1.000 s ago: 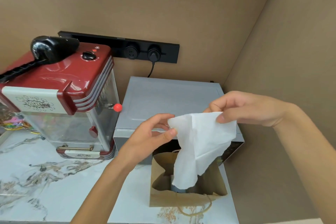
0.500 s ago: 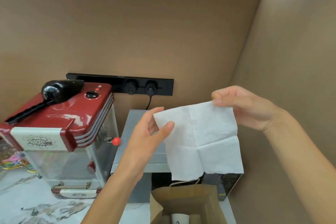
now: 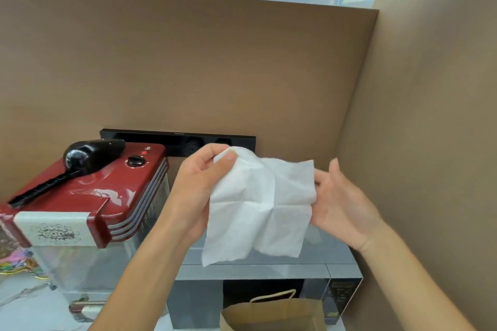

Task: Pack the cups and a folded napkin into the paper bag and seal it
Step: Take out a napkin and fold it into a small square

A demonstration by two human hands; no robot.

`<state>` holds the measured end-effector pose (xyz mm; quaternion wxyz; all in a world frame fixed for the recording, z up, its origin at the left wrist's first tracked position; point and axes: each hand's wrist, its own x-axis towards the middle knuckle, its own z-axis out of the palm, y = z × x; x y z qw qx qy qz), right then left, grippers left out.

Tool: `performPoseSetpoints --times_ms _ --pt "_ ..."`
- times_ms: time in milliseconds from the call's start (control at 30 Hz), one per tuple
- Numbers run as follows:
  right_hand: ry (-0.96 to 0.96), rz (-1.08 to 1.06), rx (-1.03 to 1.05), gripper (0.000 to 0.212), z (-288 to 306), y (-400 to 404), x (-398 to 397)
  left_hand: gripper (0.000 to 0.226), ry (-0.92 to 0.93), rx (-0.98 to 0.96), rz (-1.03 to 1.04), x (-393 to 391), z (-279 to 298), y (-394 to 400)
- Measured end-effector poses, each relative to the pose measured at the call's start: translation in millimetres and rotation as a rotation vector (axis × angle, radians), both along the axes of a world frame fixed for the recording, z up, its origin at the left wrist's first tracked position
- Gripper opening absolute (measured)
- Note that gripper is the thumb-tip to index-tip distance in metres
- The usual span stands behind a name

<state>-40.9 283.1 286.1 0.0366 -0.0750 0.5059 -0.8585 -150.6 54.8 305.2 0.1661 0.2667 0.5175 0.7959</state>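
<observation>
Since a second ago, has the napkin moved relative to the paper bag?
Yes. The napkin has gone up, clear of the paper bag, and now hangs in front of the microwave.

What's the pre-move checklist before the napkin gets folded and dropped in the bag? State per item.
1. Left hand pinches the napkin top corner: ok.
2. Right hand grips the napkin's right edge: ok.
3. Napkin folded: not ok, it hangs spread and creased.
4. Paper bag upright below the napkin: ok.
5. Bag mouth open: cannot tell, cut off by the frame.
6. Cups in the bag: cannot tell, its inside is out of view.
</observation>
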Motion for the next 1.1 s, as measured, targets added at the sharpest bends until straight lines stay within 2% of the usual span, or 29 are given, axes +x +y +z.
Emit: performPoseSetpoints --times_ms 100,233,300,400,467,533,600,667,733,867,967,1100 --pt "0.041 -0.071 0.089 0.067 -14.2 -9.1 -1.3 0.01 -0.023 -0.018 -0.01 -5.8 7.9 1.0" --pt "-0.009 -0.111 -0.001 0.04 -16.2 -20.8 -2.6 0.019 -0.055 -0.033 -0.022 -13.9 9.1 2.9" --pt "-0.041 -0.154 0.014 0.036 -14.4 -24.6 -3.9 0.028 -0.113 -0.034 -0.024 -18.6 5.2 4.8" --pt "-0.044 -0.308 0.144 0.041 -7.9 -26.4 -7.1 0.053 -0.327 -0.013 -0.222 -20.2 -5.2 6.2" --pt "-0.001 -0.404 0.21 0.035 -0.8 -25.6 -8.1 0.065 -0.379 0.021 -0.339 -19.7 -13.7 4.3" --pt "0.042 -0.464 0.241 0.029 5.5 -24.4 -8.0 0.067 -0.332 0.026 -0.369 -17.6 -22.8 1.4" --pt "0.058 -0.5 0.257 0.027 7.9 -22.9 -8.2 0.063 -0.221 -0.096 -0.287 -13.6 -31.1 0.5" --pt "0.064 -0.517 0.286 0.027 8.2 -21.1 -8.6 0.05 -0.069 -0.217 -0.162 -10.6 -37.4 1.4" --pt "0.061 -0.518 0.303 0.025 8.1 -18.7 -8.3 0.037 0.008 -0.239 -0.086 -8.5 -38.9 2.7" --pt "0.043 -0.513 0.428 0.027 10.7 -13.2 -4.5 0.031 0.078 -0.255 -0.058 -9.1 -33.6 1.7" --pt "0.05 -0.389 0.567 0.026 14.6 -7.5 0.4 0.032 0.102 -0.267 -0.054 -11.9 -30.0 -0.7" --pt "0.086 -0.278 0.628 0.023 18.7 2.7 5.4 0.032 0.135 -0.253 -0.072 -14.6 -24.0 -5.0"
